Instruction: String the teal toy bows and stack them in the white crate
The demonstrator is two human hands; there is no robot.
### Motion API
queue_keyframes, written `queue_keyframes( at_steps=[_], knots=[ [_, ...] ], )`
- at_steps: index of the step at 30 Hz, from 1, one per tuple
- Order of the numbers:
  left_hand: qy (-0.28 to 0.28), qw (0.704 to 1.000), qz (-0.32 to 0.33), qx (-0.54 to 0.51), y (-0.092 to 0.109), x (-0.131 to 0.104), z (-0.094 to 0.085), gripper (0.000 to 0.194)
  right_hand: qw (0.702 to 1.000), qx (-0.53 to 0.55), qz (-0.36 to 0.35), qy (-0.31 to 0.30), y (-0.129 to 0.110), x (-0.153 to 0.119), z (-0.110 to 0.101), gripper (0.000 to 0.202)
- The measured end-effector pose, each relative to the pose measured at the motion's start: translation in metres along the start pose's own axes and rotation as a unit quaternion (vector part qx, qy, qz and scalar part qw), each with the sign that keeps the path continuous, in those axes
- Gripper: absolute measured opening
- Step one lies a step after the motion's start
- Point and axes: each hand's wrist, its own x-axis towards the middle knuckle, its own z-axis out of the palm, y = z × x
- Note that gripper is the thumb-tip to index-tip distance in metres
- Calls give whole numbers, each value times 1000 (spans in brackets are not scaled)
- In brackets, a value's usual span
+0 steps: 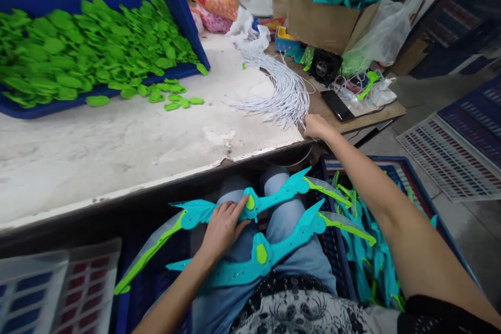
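Observation:
Two teal and lime-green toy bows lie across my lap. My left hand [223, 227] holds the upper toy bow [279, 195] near its middle, with a finger beside the green centre piece [250, 201]. Closer to my body is the second toy bow [282, 248], partly covered by my left forearm. My right hand [316, 127] is stretched out to the table's front edge, its fingers closed at the end of a bundle of thin white cords [287, 91]. How many cords it pinches is not visible.
A blue bin [191, 26] of loose green pieces [117, 44] stands on the worn white table [129, 151]. Behind sits a cardboard box [321, 21] heaped with teal parts. A phone [337, 105] lies right of the cords. Beside my right leg, a crate [422, 193] contains more bows.

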Motion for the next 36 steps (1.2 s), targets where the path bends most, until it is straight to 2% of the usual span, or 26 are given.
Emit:
queue_keyframes(
  at_steps=[3, 5, 7, 9, 10, 12, 13, 14, 15, 16, 17, 19, 20, 21, 24, 26, 27, 30, 36],
  knots=[
    [18, 1000, 1, 16, -4, 0, -1, 53, 998, 53, 37, -25, 25, -20, -6, 20],
    [26, 1000, 2, 17, -5, 1, -2, 53, 980, 175, 68, -68, 46, -49, -4, 15],
    [42, 999, 9, 11, -5, 2, -5, 52, 929, 327, 90, -150, 67, -90, 5, 14],
    [77, 997, 12, -1, 1, 3, -13, 50, 855, 452, 102, -232, 85, -143, 20, 18],
    [101, 995, 7, -11, 7, 4, -18, 47, 822, 498, 112, -251, 93, -171, 29, 21],
    [139, 988, -12, -60, 28, 5, -30, 38, 779, 563, 155, -227, 102, -227, 46, 25],
    [137, 985, -18, -106, 43, 5, -34, 32, 771, 579, 182, -191, 105, -253, 54, 26],
    [111, 979, -17, -169, 61, 6, -37, 28, 773, 583, 207, -143, 106, -276, 61, 27],
    [56, 968, -11, -246, 81, 7, -37, 25, 782, 572, 229, -88, 107, -298, 69, 26],
    [-28, 945, -6, -327, 103, 8, -34, 24, 798, 548, 247, -29, 107, -317, 76, 25],
    [-130, 906, -6, -403, 126, 10, -28, 25, 816, 514, 262, 35, 107, -334, 84, 24],
    [-325, 795, -45, -510, 169, 16, -7, 25, 841, 432, 285, 157, 107, -360, 100, 21],
    [-388, 740, -85, -542, 189, 19, 7, 23, 847, 394, 290, 209, 106, -370, 108, 19],
    [-424, 692, -133, -569, 207, 24, 22, 20, 850, 361, 289, 251, 105, -377, 116, 18],
    [-435, 576, -263, -640, 246, 39, 60, 13, 857, 300, 261, 328, 101, -388, 135, 12],
    [-430, 529, -308, -663, 262, 48, 76, 9, 862, 274, 232, 359, 99, -389, 143, 9],
    [-430, 518, -320, -666, 267, 52, 81, 7, 863, 263, 219, 371, 98, -388, 146, 8],
    [-427, 512, -341, -663, 278, 61, 89, 10, 866, 241, 187, 396, 99, -385, 155, 7],
    [-431, 500, -337, -671, 292, 70, 99, 20, 891, 188, 131, 393, 101, -386, 167, 12]
  ],
)
